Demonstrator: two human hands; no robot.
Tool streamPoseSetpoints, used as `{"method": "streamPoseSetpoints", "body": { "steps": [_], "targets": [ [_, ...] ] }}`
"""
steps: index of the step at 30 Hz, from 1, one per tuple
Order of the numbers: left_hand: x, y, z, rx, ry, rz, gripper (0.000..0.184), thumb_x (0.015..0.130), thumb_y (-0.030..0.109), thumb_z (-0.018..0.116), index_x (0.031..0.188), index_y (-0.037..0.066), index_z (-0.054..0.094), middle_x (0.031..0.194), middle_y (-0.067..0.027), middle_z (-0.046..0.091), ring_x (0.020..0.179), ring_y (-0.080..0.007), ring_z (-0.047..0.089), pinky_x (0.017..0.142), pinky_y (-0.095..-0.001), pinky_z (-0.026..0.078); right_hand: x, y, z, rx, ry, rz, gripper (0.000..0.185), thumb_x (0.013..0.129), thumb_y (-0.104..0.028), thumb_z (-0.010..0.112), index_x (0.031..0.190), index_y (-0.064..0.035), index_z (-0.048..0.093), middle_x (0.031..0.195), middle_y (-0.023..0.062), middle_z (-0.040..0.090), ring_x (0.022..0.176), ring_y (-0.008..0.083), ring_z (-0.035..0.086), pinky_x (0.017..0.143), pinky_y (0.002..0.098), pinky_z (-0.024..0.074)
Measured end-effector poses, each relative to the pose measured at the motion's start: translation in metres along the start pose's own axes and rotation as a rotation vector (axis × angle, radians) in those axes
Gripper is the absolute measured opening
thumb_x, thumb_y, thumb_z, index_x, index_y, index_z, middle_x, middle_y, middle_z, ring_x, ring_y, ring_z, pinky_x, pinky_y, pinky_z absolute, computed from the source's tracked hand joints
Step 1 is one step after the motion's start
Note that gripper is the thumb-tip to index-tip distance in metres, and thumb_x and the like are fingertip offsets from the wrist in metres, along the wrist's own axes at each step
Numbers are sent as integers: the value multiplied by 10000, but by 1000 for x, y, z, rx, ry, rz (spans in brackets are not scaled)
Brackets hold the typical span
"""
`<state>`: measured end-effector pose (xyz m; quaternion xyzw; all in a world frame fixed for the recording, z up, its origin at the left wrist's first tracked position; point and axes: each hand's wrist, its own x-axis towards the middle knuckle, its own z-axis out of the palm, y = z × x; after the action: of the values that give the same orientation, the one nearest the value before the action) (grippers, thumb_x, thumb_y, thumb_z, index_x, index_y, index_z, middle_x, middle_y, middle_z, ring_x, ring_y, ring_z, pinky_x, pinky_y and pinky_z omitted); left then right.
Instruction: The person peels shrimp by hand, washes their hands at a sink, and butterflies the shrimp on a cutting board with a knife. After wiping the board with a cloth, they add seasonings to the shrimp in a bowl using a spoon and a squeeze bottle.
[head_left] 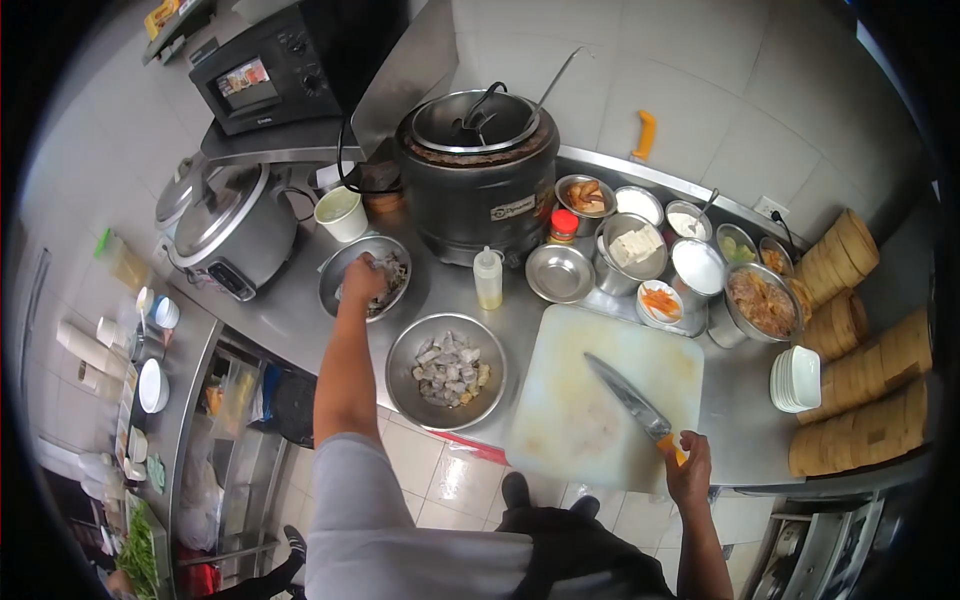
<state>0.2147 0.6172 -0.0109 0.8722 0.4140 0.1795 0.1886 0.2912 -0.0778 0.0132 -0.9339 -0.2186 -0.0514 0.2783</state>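
- The right hand [688, 470] is gripping the knife [632, 400] at the board's near right corner, its fingers clamping on the orange handle.
- The knife's blade is pointing away and leftward over the board [560, 400]; whether it is touching the surface, I cannot tell.
- The board is lying on the steel table [738, 400], its pale face showing yellowish stains.
- Left of the board, the near bowl [397, 365] is holding grey pieces [448, 368] that are looking like raw shrimp.
- Past it, the left hand [362, 280] is reaching into the far bowl [330, 290], which is also holding greyish pieces. Its fingertips are hiding behind the hand, so I cannot tell whether they are standing apart or together.
- Right of the board, white dishes [797, 380] are standing in a stack, with bamboo steamers [860, 400] leaning beside them.
- A bottle [488, 282] is standing upright between the far bowl and a steel dish [560, 274].
- Beyond the board, carrot strips [659, 303] and tofu [636, 246] are sitting in separate containers.
- A white tub [342, 215] is standing behind the far bowl.
- Farther back, a black warmer [475, 195] is holding a ladle [552, 92].
- To its left, a cooker [240, 240] is standing below a microwave [270, 80].
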Motion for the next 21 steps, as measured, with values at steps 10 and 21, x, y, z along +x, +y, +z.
{"method": "streamPoseSetpoints", "body": {
  "steps": [10, 21],
  "targets": [
    [-212, 213, 9, -871, -506, 265, 316, 762, 20, 713, 1051, 89, 605, 920, 1, 621, 827, -90, 607, 716, -258, 498, 26, -73, -17, 481, -166, -228, 236, 934, -190, 581, 1074, 0, 566, 1025, 169, 603, 926, 308, 601, 811, 350, 481],
    [-428, 353, 81, -1273, -1201, 273, 247, 905, 59, 650, 1138, 15, 578, 862, -36, 665, 817, -107, 622, 793, -263, 484, -25, 32, -56, 1520, -805, 465, 319, 1032, -308, 416, 1132, -39, 555, 933, 89, 617, 739, 245, 620, 704, 380, 509]
  ]
}}
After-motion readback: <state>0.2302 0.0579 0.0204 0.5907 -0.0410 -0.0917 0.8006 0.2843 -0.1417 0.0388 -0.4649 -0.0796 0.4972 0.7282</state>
